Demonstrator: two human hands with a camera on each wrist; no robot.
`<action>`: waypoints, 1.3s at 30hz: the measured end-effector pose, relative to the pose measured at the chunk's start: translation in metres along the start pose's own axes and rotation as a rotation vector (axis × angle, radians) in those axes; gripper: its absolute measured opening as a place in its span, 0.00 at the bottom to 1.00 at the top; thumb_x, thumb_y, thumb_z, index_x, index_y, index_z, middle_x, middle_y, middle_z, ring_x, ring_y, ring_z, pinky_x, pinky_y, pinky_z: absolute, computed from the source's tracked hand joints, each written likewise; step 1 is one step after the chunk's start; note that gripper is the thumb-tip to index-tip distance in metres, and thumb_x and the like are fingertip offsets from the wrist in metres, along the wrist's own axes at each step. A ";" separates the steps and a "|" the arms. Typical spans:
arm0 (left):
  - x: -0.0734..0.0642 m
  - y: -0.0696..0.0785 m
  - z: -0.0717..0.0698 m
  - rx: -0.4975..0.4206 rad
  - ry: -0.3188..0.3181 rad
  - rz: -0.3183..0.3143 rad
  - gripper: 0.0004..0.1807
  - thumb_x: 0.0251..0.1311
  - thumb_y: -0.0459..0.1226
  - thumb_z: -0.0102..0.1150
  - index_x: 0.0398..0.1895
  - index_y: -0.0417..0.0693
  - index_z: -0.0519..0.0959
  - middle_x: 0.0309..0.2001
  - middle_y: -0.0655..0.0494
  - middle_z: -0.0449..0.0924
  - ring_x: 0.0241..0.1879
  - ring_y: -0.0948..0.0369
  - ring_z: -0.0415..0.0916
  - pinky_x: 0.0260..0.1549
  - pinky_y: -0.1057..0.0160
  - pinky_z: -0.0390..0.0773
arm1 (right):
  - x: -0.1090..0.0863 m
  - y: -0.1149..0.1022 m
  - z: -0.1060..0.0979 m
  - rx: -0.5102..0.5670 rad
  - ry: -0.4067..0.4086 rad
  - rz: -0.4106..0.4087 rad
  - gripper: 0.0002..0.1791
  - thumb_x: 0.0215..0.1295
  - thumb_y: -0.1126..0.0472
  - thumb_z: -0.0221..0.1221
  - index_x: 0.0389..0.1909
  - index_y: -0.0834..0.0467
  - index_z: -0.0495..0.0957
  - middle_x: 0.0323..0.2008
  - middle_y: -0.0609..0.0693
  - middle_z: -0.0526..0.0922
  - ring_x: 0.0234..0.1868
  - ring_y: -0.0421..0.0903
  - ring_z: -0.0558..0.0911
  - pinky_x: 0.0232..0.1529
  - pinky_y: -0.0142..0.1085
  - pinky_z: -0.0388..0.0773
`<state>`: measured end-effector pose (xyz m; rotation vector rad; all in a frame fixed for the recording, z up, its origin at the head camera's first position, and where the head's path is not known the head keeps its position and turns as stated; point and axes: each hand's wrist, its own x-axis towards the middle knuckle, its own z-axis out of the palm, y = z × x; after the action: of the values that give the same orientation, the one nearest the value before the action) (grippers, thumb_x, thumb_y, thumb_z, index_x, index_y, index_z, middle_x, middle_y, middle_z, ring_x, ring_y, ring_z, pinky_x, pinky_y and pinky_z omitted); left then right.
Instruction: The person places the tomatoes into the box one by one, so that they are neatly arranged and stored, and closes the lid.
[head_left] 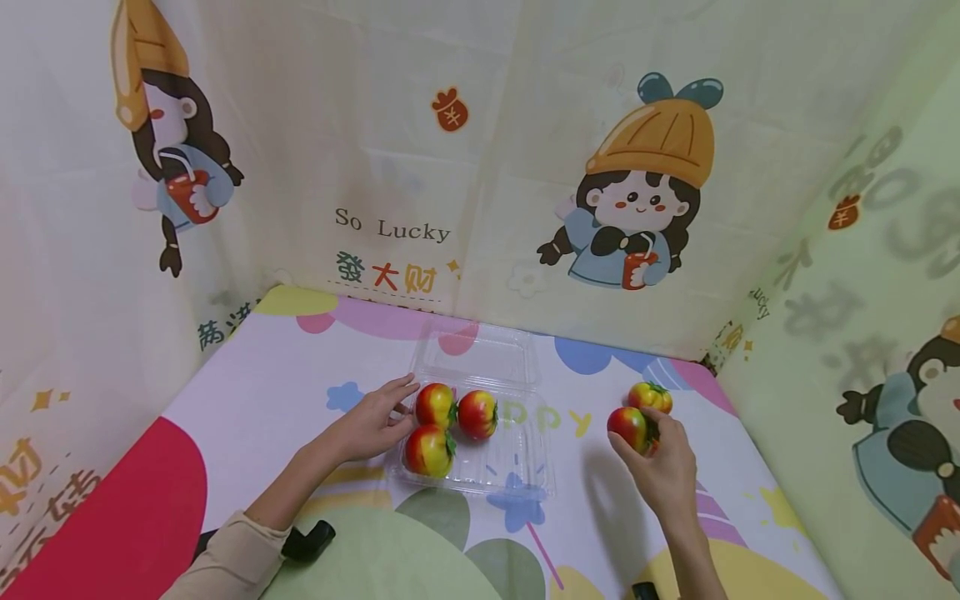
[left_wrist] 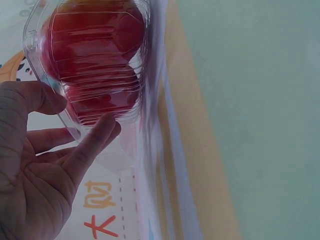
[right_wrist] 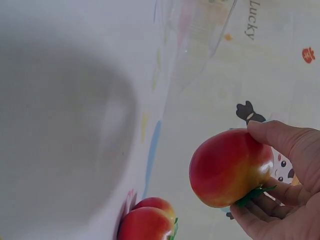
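My left hand (head_left: 375, 421) is at the left side of a clear plastic box (head_left: 525, 454); in the left wrist view its thumb and fingers pinch the box's rim and side wall. Three red-and-yellow tomatoes with green leaves lie in the box's left part: one at the back (head_left: 435, 405), one in front (head_left: 429, 451), one toward the middle (head_left: 477, 415). On the right, my right hand (head_left: 667, 467) holds another tomato (right_wrist: 227, 167) between thumb and fingers, raised above the table. Two more tomatoes sit close together on the table in the right wrist view, the nearer one (right_wrist: 145, 224) overlapping the other (right_wrist: 159, 204).
The box's clear lid (head_left: 476, 354) lies folded open toward the back. A patterned cloth (head_left: 300, 400) covers the table, and printed curtains (head_left: 510, 167) enclose its back and sides. Black straps or devices (head_left: 309, 542) show near the wrists.
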<state>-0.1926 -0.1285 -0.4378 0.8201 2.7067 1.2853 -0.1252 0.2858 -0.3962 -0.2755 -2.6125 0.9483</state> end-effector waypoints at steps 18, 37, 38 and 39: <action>0.000 -0.001 0.001 0.023 0.003 -0.008 0.32 0.67 0.34 0.57 0.73 0.31 0.66 0.76 0.34 0.59 0.52 0.50 0.84 0.47 0.57 0.86 | -0.002 -0.012 0.014 0.034 0.005 -0.053 0.37 0.58 0.60 0.73 0.66 0.67 0.70 0.62 0.65 0.73 0.63 0.64 0.71 0.61 0.63 0.76; 0.000 -0.001 0.000 0.004 0.005 0.013 0.32 0.66 0.33 0.56 0.72 0.29 0.66 0.75 0.33 0.60 0.52 0.50 0.84 0.47 0.58 0.86 | -0.004 -0.026 0.020 0.089 -0.020 -0.071 0.37 0.58 0.55 0.74 0.64 0.66 0.72 0.61 0.64 0.77 0.61 0.64 0.78 0.60 0.61 0.77; 0.000 -0.001 0.000 0.003 0.004 0.013 0.32 0.66 0.33 0.56 0.72 0.29 0.66 0.75 0.33 0.60 0.52 0.50 0.84 0.47 0.57 0.86 | -0.004 -0.027 0.021 0.091 -0.019 -0.073 0.37 0.58 0.55 0.74 0.64 0.66 0.72 0.61 0.64 0.77 0.60 0.64 0.78 0.60 0.61 0.77; 0.000 -0.001 0.000 0.003 0.003 0.012 0.32 0.65 0.33 0.56 0.72 0.29 0.66 0.75 0.33 0.60 0.52 0.50 0.84 0.47 0.57 0.86 | -0.005 -0.028 0.021 0.093 -0.023 -0.070 0.37 0.58 0.55 0.74 0.64 0.66 0.72 0.61 0.64 0.77 0.61 0.64 0.77 0.61 0.61 0.77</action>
<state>-0.1930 -0.1286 -0.4385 0.8358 2.7108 1.2870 -0.1307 0.2511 -0.3942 -0.1495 -2.5715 1.0502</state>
